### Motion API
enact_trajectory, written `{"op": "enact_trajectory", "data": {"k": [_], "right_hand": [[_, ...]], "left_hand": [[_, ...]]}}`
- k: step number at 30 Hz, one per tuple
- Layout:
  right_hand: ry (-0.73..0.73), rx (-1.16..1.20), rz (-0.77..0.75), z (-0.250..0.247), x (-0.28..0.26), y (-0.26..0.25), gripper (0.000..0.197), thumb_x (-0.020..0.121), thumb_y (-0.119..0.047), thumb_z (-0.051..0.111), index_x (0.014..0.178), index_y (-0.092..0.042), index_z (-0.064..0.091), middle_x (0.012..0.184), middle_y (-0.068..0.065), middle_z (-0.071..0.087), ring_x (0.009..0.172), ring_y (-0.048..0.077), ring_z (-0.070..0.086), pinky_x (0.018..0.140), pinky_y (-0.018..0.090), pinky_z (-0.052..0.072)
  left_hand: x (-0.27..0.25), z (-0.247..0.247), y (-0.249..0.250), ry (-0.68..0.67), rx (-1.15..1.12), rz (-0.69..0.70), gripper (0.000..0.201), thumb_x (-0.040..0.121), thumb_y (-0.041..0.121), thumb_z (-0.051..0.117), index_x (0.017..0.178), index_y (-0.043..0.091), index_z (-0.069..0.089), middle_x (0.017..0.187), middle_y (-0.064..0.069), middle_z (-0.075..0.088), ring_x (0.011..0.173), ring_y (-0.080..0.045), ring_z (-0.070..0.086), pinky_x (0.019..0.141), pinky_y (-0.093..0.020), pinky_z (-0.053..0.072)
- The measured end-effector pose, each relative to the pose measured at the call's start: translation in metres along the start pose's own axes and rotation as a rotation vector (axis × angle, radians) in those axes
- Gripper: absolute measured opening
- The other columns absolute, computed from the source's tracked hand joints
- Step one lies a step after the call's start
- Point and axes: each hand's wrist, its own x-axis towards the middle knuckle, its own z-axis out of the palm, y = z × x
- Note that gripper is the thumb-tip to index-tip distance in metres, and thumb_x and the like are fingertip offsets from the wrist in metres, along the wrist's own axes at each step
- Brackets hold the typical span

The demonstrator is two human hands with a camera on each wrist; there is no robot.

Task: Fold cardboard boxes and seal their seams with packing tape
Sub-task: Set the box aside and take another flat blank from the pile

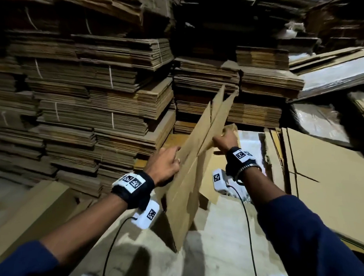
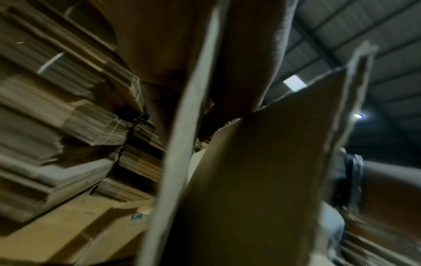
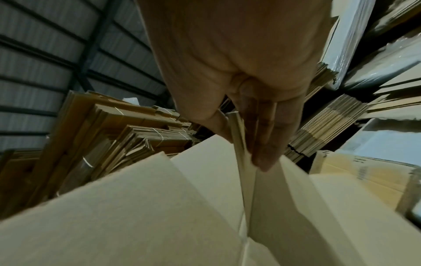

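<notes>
While both hands hold it up off the floor, the flattened cardboard box (image 1: 193,159) stands on edge between them, tilted so that its far end rises toward the stacks. The right hand (image 1: 225,138) pinches the box's upper edge: in the right wrist view the thumb lies on one side of the cardboard and the straight fingers (image 3: 265,136) press down the other side, with the board's thin edge caught between them. The left hand (image 1: 165,165) grips the near left edge of the same box, fingers curled over the rim; the left wrist view is blurred and shows only the board's pale edge running up past the palm, so the finger positions there cannot be told. The box's two layers gape slightly apart near the top, and its flaps show as separate panels with slits between them. Its lower corner hangs just above the pale concrete floor (image 1: 224,253).

Each wrist carries a black strap with white tagged markers and a white camera unit (image 1: 146,215), from which a black cable trails down. Both forearms end in dark blue sleeves (image 1: 309,235).

Beyond the box, tall stacks of flattened cardboard (image 1: 92,89), bundled with white strapping, fill the far and left side. On the right, large cardboard sheets (image 1: 324,184) lean upright, and plastic-wrapped bundles (image 1: 322,120) lie behind them. Another brown box (image 1: 30,215) sits low on the near left.
</notes>
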Motion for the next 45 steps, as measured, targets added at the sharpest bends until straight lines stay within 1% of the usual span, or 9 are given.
{"op": "enact_trajectory", "data": {"k": [3, 5, 10, 16, 21, 26, 31, 37, 45], "right_hand": [[0.077, -0.141, -0.04, -0.005, -0.014, 0.011, 0.014, 0.08, -0.006, 0.059, 0.09, -0.015, 0.061, 0.104, 0.018, 0.072, 0.084, 0.036, 0.073, 0.065, 0.05, 0.065], [0.107, -0.267, -0.055, -0.011, -0.03, 0.01, 0.007, 0.08, -0.009, 0.062, 0.081, -0.015, 0.059, 0.097, 0.015, 0.07, 0.088, 0.038, 0.071, 0.077, 0.051, 0.064], [0.112, -0.563, -0.101, -0.024, -0.066, 0.003, 0.03, 0.085, -0.023, 0.076, 0.106, -0.004, 0.067, 0.101, 0.017, 0.07, 0.092, 0.036, 0.069, 0.083, 0.047, 0.062], [0.024, -0.638, -0.049, -0.024, -0.126, 0.007, 0.028, 0.085, -0.029, 0.071, 0.101, -0.008, 0.063, 0.094, 0.013, 0.07, 0.079, 0.033, 0.073, 0.072, 0.047, 0.065], [-0.124, -0.523, 0.144, -0.007, -0.193, 0.016, 0.02, 0.09, -0.012, 0.068, 0.103, 0.002, 0.064, 0.09, 0.02, 0.071, 0.068, 0.036, 0.075, 0.063, 0.044, 0.065], [-0.149, -0.489, 0.288, 0.004, -0.233, 0.028, 0.016, 0.089, -0.008, 0.067, 0.097, 0.006, 0.064, 0.088, 0.024, 0.071, 0.065, 0.04, 0.075, 0.066, 0.05, 0.065], [-0.155, -0.408, 0.381, 0.025, -0.252, 0.038, 0.022, 0.088, -0.003, 0.062, 0.108, 0.006, 0.059, 0.097, 0.03, 0.071, 0.069, 0.045, 0.075, 0.074, 0.056, 0.064], [-0.14, -0.49, 0.399, 0.066, -0.271, 0.061, 0.013, 0.091, -0.004, 0.06, 0.101, 0.004, 0.057, 0.095, 0.023, 0.065, 0.061, 0.04, 0.074, 0.063, 0.051, 0.065], [-0.094, -0.61, 0.442, 0.066, -0.264, 0.096, 0.024, 0.091, -0.015, 0.068, 0.105, 0.003, 0.063, 0.095, 0.021, 0.07, 0.061, 0.035, 0.075, 0.046, 0.034, 0.059]], "left_hand": [[-0.012, -0.008, -0.011, 0.014, -0.081, -0.076, 0.046, 0.098, 0.021, 0.06, 0.144, 0.017, 0.056, 0.133, -0.009, 0.068, 0.113, -0.028, 0.066, 0.094, -0.034, 0.053], [-0.018, -0.016, -0.019, 0.036, -0.082, -0.143, 0.044, 0.089, 0.025, 0.056, 0.133, 0.021, 0.061, 0.119, -0.009, 0.073, 0.097, -0.031, 0.072, 0.087, -0.043, 0.06], [-0.02, -0.036, -0.04, 0.098, 0.052, -0.204, 0.031, 0.089, 0.016, 0.055, 0.119, 0.015, 0.062, 0.112, -0.011, 0.071, 0.1, -0.036, 0.067, 0.085, -0.045, 0.058], [-0.015, -0.062, -0.086, 0.087, 0.106, -0.2, 0.028, 0.087, 0.015, 0.056, 0.114, 0.014, 0.065, 0.114, -0.016, 0.072, 0.104, -0.039, 0.066, 0.085, -0.043, 0.056], [-0.026, -0.065, -0.126, 0.021, 0.144, -0.171, 0.033, 0.092, 0.014, 0.061, 0.124, 0.01, 0.065, 0.117, -0.021, 0.071, 0.106, -0.043, 0.067, 0.081, -0.042, 0.051], [-0.044, -0.058, -0.153, -0.046, 0.059, -0.169, 0.008, 0.095, 0.012, 0.059, 0.102, 0.014, 0.064, 0.091, -0.009, 0.069, 0.074, -0.026, 0.063, 0.062, -0.032, 0.044], [-0.058, -0.038, -0.168, -0.112, 0.106, -0.114, 0.026, 0.085, 0.02, 0.059, 0.108, 0.017, 0.071, 0.105, -0.018, 0.073, 0.097, -0.04, 0.068, 0.085, -0.045, 0.057], [-0.096, -0.011, -0.209, -0.161, 0.083, -0.143, 0.029, 0.086, 0.015, 0.059, 0.113, 0.018, 0.068, 0.097, -0.012, 0.074, 0.091, -0.036, 0.07, 0.079, -0.04, 0.059], [-0.115, 0.019, -0.252, -0.101, 0.007, -0.245, 0.034, 0.096, 0.021, 0.057, 0.13, 0.019, 0.057, 0.116, -0.015, 0.069, 0.101, -0.039, 0.066, 0.086, -0.046, 0.059]]}}
